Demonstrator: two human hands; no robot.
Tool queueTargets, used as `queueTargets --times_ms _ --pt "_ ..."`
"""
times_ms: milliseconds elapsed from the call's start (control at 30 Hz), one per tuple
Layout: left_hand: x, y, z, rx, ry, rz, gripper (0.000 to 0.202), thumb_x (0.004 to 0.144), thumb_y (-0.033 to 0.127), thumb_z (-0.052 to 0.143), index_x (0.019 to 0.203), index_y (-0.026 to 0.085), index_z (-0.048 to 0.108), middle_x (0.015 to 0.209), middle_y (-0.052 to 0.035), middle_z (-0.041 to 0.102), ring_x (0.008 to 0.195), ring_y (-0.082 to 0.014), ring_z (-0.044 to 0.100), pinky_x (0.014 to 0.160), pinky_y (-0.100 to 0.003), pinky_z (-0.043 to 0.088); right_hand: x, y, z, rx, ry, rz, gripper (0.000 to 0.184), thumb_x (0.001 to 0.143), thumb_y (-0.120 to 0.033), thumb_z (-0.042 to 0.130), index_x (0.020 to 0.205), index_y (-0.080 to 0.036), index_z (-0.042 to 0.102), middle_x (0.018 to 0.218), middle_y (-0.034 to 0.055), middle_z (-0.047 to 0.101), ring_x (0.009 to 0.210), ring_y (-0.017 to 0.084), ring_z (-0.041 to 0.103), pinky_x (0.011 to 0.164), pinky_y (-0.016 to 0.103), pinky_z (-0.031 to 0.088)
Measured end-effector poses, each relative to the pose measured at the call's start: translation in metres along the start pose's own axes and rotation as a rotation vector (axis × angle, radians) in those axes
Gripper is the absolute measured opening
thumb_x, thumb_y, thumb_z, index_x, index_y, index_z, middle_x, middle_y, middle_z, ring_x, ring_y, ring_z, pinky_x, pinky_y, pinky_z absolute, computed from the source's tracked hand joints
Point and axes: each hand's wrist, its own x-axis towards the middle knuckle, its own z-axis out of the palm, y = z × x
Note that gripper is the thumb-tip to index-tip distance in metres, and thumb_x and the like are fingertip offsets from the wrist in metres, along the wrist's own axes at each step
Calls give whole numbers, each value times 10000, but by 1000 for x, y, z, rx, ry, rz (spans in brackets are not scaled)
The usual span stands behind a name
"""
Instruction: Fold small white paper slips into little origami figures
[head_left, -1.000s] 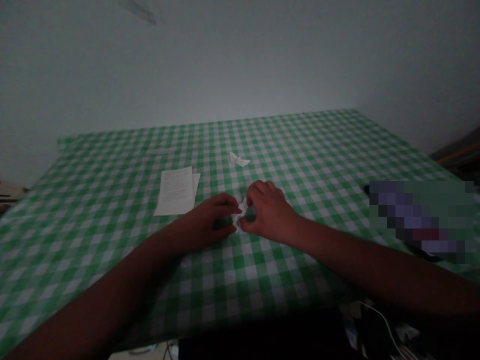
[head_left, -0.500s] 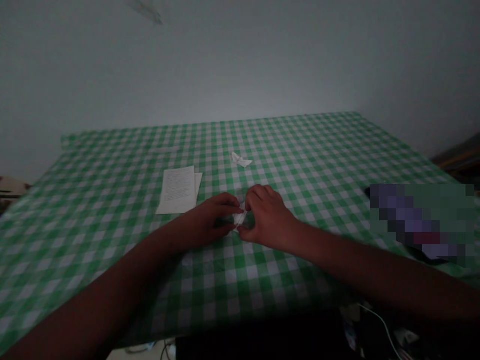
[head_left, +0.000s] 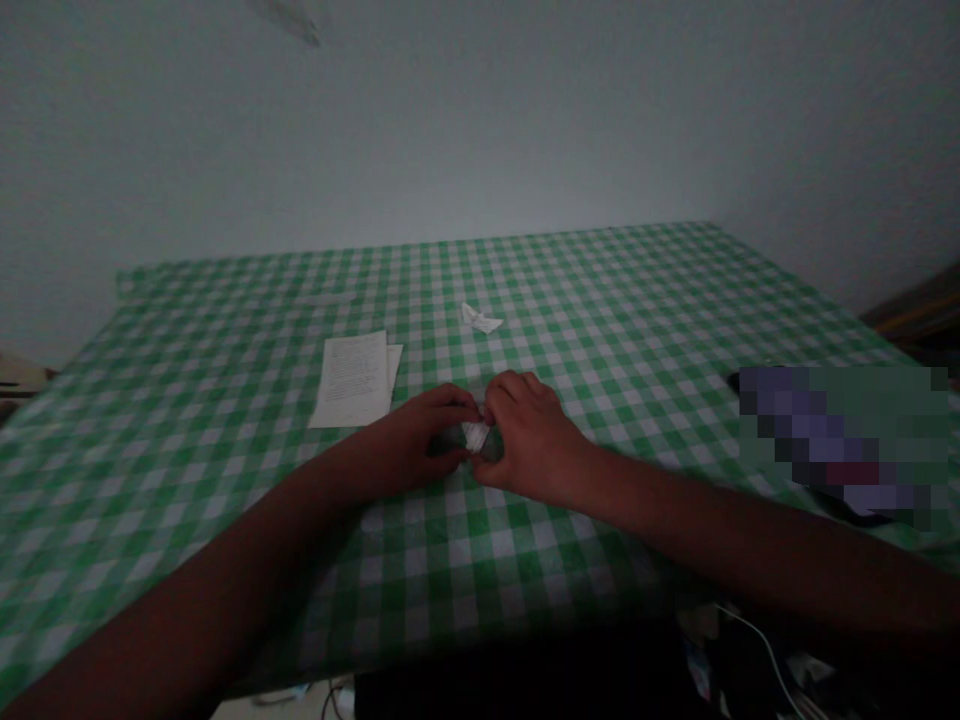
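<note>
My left hand (head_left: 420, 440) and my right hand (head_left: 529, 435) meet at the middle of a table covered with a green and white checked cloth (head_left: 615, 300). Both pinch a small piece of white folded paper (head_left: 475, 434) between their fingertips, just above the cloth. Most of the paper is hidden by the fingers. A second small folded white paper shape (head_left: 480, 319) lies farther back on the cloth, apart from both hands.
A stack of white printed sheets (head_left: 354, 379) lies to the left of my left hand. A blurred dark object (head_left: 840, 440) rests at the right side of the table. A pale wall stands behind the far edge. Cables and clutter show below the near edge.
The hands have drawn closer together over the small paper, so less of it shows. The view has shifted slightly. Nothing else on the table has moved.
</note>
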Motion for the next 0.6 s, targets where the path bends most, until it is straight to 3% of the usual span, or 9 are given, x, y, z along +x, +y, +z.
queueTargets --times_ms 167,300,400,600 --pt "-1 0 0 -2 16 11 401 856 176 631 1248 237 574 1261 -69 539 1152 -200 567 1034 -400 474 5 12 1 42 12 81 346 690 -410 692 908 -196 530 1038 88 550 1007 274 486 863 425 418" --pt "-1 5 -1 2 34 10 409 853 182 632 1256 225 575 1266 -82 542 1166 -210 561 1047 -401 466 7 17 -2 143 -18 56 347 688 -410 708 908 -216 524 1052 65 558 1031 265 496 905 433 398" --pt "1 8 1 18 45 12 298 906 202 569 1201 203 608 1204 -87 570 1111 -207 581 1006 -400 492 8 20 -5 168 -4 65 287 731 -382 683 901 -216 523 1058 64 562 1016 250 501 887 417 407" --pt "3 -4 13 78 111 24 327 882 253 652 1202 212 601 1221 -85 570 1135 -214 568 1020 -410 470 3 14 -2 90 2 7 310 716 -380 699 912 -205 535 1076 80 556 1039 270 484 899 430 410"
